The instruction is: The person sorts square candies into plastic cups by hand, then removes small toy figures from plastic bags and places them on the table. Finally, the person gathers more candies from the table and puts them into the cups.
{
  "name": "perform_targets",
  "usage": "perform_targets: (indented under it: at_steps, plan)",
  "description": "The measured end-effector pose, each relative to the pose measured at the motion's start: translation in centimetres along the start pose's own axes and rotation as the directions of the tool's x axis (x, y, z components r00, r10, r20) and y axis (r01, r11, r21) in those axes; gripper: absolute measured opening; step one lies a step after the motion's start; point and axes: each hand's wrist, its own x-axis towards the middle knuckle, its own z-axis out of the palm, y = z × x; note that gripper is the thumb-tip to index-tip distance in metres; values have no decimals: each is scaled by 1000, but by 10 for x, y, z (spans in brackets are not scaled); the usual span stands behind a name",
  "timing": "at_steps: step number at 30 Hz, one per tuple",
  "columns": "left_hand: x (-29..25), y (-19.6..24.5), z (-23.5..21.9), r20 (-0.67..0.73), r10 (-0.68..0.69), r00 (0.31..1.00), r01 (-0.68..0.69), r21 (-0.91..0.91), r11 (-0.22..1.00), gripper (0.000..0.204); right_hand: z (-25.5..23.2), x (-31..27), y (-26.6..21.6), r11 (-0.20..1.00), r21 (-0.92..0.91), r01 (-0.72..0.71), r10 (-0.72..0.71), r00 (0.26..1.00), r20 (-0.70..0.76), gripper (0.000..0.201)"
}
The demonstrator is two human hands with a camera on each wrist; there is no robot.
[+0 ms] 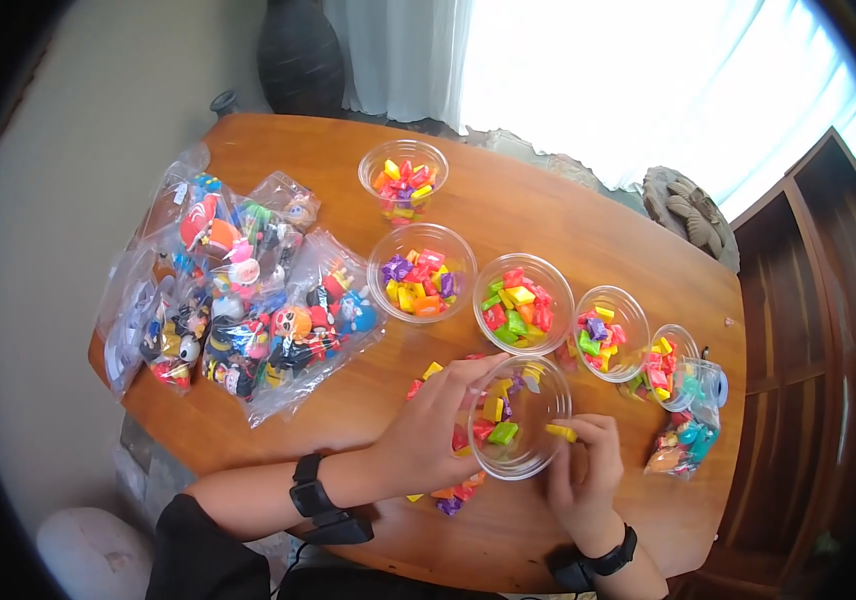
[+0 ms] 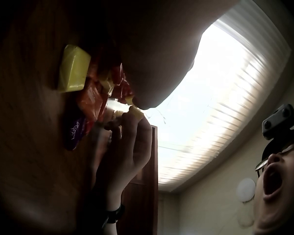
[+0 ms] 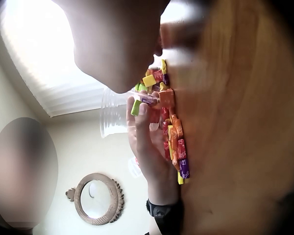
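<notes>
My left hand (image 1: 433,425) grips a clear plastic cup (image 1: 560,388) from its left side, tilted toward me in the head view. Yellow, red, green and purple wrapped candies show inside or through the cup, among them a green candy (image 1: 503,433). At the cup's right rim, my right hand (image 1: 590,485) pinches a yellow candy (image 1: 561,432) between thumb and fingers. Loose wrapped candies (image 1: 451,495) lie on the table under and beside my left hand. The right wrist view shows these candies (image 3: 175,142) in a heap along the left hand, part of it hidden behind the fingers.
Beyond my hands, several clear cups of candies, one in the middle (image 1: 524,305), curve across the wooden table (image 1: 328,450). Clear bags of toy figures (image 1: 293,325) cover the left side. Another toy bag (image 1: 686,440) lies at the right edge, near a wooden shelf (image 1: 798,330).
</notes>
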Motion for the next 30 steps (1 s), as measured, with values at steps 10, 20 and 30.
perform_targets:
  at_steps: [10,20,30]
  plan:
    - [1,1,-2,22,195,980,-196,181,964,89,-13,-6,-11,940,-131,313,-310,950,45,49]
    - [0,7,-2,-17,-16,1000,15,-45,999,95,4,8,-6,986,-127,110,-75,964,254,70]
    - [0,3,0,-20,15,1000,-15,7,1000,103,7,3,3,964,-117,239,-187,920,344,47]
